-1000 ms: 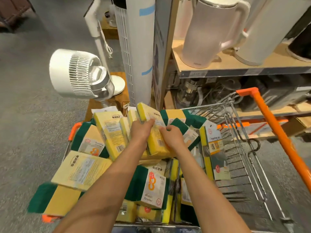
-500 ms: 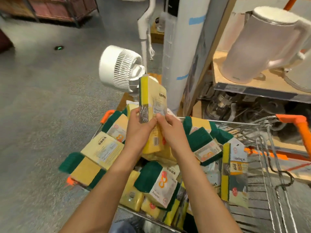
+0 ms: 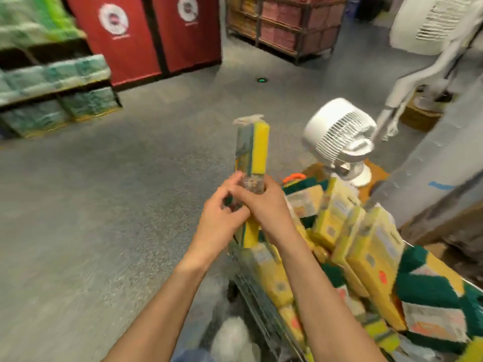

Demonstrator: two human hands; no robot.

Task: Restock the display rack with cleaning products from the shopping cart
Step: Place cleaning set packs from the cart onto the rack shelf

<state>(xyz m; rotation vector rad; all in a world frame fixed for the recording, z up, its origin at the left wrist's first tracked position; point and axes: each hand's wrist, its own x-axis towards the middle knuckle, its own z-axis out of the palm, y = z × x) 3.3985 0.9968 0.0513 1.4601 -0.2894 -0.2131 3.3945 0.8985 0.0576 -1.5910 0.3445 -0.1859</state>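
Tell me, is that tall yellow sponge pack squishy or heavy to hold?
The tall yellow-and-green plastic-wrapped sponge pack is probably light: it stands upright though the left hand and right hand grip only its lower end. It likely squashes a little, being sponge. The shiny wrap may be slippery, which might explain using both hands.
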